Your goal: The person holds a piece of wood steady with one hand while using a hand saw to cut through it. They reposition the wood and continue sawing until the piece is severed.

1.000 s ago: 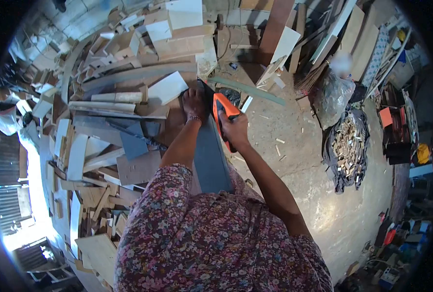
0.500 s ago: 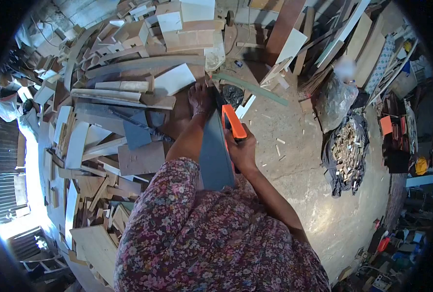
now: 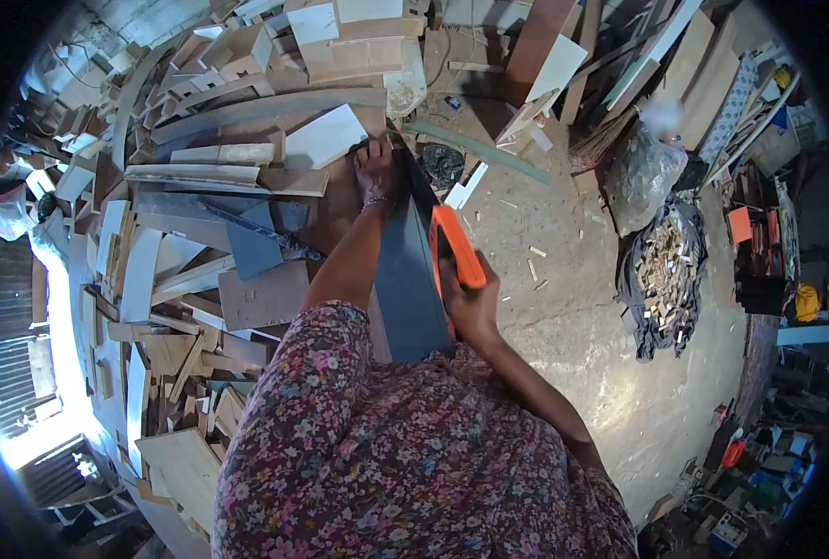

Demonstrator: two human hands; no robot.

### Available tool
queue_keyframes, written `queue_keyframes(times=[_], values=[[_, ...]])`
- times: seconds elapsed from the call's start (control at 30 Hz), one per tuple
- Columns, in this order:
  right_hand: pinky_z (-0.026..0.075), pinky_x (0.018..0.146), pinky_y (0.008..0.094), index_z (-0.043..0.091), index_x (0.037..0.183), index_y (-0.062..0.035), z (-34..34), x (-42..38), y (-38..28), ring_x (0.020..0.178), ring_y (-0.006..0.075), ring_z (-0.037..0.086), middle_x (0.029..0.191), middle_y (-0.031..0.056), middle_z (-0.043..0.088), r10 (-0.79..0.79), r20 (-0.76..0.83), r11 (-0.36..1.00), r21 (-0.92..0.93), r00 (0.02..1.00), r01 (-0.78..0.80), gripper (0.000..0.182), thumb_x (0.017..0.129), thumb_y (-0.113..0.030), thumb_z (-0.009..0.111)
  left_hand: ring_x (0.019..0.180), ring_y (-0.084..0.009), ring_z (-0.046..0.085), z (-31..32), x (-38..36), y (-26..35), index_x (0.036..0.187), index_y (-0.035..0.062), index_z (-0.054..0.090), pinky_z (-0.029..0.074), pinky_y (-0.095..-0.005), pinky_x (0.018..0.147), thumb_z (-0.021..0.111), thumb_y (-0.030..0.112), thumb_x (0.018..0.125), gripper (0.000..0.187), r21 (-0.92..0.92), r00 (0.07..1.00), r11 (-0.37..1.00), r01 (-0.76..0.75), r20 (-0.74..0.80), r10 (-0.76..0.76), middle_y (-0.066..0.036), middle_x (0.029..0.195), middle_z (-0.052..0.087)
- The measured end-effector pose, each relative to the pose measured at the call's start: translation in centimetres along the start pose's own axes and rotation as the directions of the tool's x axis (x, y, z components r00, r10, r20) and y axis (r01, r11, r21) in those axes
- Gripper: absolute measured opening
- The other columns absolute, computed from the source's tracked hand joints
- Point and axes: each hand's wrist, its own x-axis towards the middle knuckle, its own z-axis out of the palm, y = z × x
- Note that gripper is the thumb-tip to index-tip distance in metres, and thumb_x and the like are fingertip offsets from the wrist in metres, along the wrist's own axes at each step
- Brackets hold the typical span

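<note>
My right hand (image 3: 475,300) is closed round the orange handle (image 3: 459,250) of a handsaw. The saw's dark blade (image 3: 418,179) points away from me along the right side of a long grey-blue board (image 3: 405,289). Where the blade meets the board is hard to make out. My left hand (image 3: 374,172) lies with its fingers stretched out at the far end of the board, left of the blade. Its palm side is hidden.
Wood offcuts (image 3: 219,172) and a white panel (image 3: 326,137) pile up on the left. To the right, a dark sack (image 3: 661,289) of wood scraps and a clear plastic bag (image 3: 647,186) stand on the concrete floor (image 3: 563,345). A green strip (image 3: 489,154) lies ahead.
My right hand and the saw handle have moved slightly toward me and to the right. My left hand stays at the board's far end; the view has shifted a little.
</note>
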Motion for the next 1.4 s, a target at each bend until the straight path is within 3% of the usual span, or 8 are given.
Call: queue_keyframes(times=[0.33,0.4,0.6,1.13,1.2,1.27,1.33,1.4], values=[[0.045,0.055,0.0338,0.054,0.087,0.0027,4.2,8.9,1.8,0.063,0.0267,0.062,0.068,0.0189,0.059,-0.081,-0.092,0.988,0.126,0.992,0.092,0.017,0.077,-0.009,0.060,0.094,-0.0278,0.046,-2.9,0.4,1.7,0.096,0.0090,0.055,0.037,-0.0382,0.082,0.054,0.015,0.072,0.024,-0.012,0.996,1.000,-0.003,0.089,0.004,-0.010,0.094,0.049],[0.045,0.057,0.0328,0.056,0.091,0.0037,4.6,8.1,1.6,0.063,0.0159,0.059,0.068,0.0144,0.060,-0.073,-0.085,0.997,0.003,0.994,0.074,0.019,0.078,-0.009,0.059,0.094,-0.0280,0.046,0.2,0.6,-0.3,0.096,0.0096,0.055,0.038,-0.0389,0.081,0.053,0.017,0.073,0.024,0.126,0.992,0.986,-0.106,0.085,0.096,-0.010,0.094,0.049],[0.043,0.053,0.0291,0.052,0.081,0.0027,0.0,1.8,-3.5,0.060,0.0123,0.054,0.065,0.0113,0.056,0.025,0.085,0.999,-0.039,0.996,-0.022,0.012,0.078,-0.006,0.060,0.092,-0.0278,0.048,-0.5,0.5,0.3,0.096,0.0106,0.055,0.039,-0.0393,0.080,0.051,0.016,0.075,0.022,0.018,1.000,1.000,0.016,-0.014,-0.016,-0.010,0.094,0.050],[0.040,0.054,0.0248,0.052,0.082,0.0022,-0.8,0.0,-3.1,0.061,0.0064,0.044,0.064,0.0026,0.052,0.132,0.050,0.991,0.028,0.990,-0.133,0.012,0.080,-0.007,0.060,0.092,-0.0270,0.046,0.9,0.2,-0.7,0.095,0.0111,0.056,0.039,-0.0376,0.080,0.049,0.011,0.074,0.022,0.008,0.998,0.998,-0.054,-0.026,0.054,-0.008,0.093,0.050],[0.040,0.052,0.0259,0.052,0.081,0.0023,1.5,2.7,-0.5,0.059,0.0070,0.045,0.062,0.0034,0.051,-0.036,-0.019,0.999,-0.013,0.999,0.036,0.012,0.079,-0.007,0.060,0.093,-0.0272,0.046,-0.5,0.1,0.0,0.095,0.0107,0.056,0.038,-0.0378,0.081,0.049,0.010,0.074,0.023,-0.042,1.000,0.999,-0.005,0.021,0.006,-0.008,0.095,0.050],[0.045,0.053,0.0365,0.052,0.082,0.0024,3.8,6.7,0.9,0.062,0.0355,0.060,0.063,0.0211,0.056,-0.066,-0.003,0.998,0.016,0.998,0.066,0.016,0.078,-0.011,0.060,0.096,-0.0274,0.046,-0.9,0.1,0.0,0.096,0.0097,0.056,0.037,-0.0376,0.084,0.049,0.010,0.073,0.024,-0.013,0.998,0.999,-0.044,0.046,0.045,-0.009,0.096,0.050],[0.045,0.053,0.0373,0.052,0.082,0.0023,5.2,9.2,1.2,0.062,0.0363,0.060,0.064,0.0222,0.056,-0.075,-0.021,0.997,0.002,0.997,0.075,0.017,0.078,-0.012,0.060,0.096,-0.0271,0.046,1.0,0.7,-1.0,0.099,0.0088,0.056,0.035,-0.0372,0.085,0.049,0.010,0.072,0.027,0.072,0.986,0.984,-0.163,0.048,0.160,-0.009,0.096,0.050],[0.045,0.054,0.0381,0.052,0.082,0.0021,6.0,10.0,1.2,0.063,0.0370,0.060,0.064,0.0233,0.056,-0.076,-0.055,0.997,-0.013,0.996,0.075,0.019,0.078,-0.014,0.060,0.097,-0.0269,0.045,0.1,0.4,-0.4,0.101,0.0082,0.056,0.035,-0.0369,0.086,0.049,0.010,0.072,0.030,-0.009,0.999,1.000,-0.028,0.017,0.028,-0.009,0.097,0.051]])
